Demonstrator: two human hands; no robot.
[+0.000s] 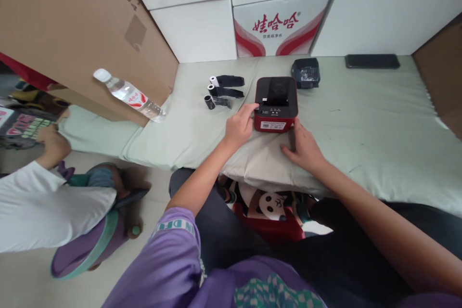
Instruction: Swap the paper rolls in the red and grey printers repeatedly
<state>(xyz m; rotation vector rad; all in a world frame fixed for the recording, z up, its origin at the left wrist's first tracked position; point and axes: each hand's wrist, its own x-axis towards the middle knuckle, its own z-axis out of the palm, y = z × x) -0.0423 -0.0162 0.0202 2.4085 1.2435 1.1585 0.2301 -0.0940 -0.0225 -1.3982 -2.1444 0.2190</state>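
A small red and black label printer (276,103) sits on the pale green padded surface (361,120) in front of me. My left hand (238,125) rests against the printer's left front corner, its fingertips touching the red edge. My right hand (304,147) lies on the padding just below the printer's right front corner and touches that corner. Neither hand holds anything. Three small rolls with black ribbon (222,90) lie to the left of the printer.
A black lid-like part (306,72) lies behind the printer, a dark phone (371,61) further right. A water bottle (128,95) leans at the left against a large cardboard box (72,24). White cartons line the back. Another person's hand (54,142) is at far left.
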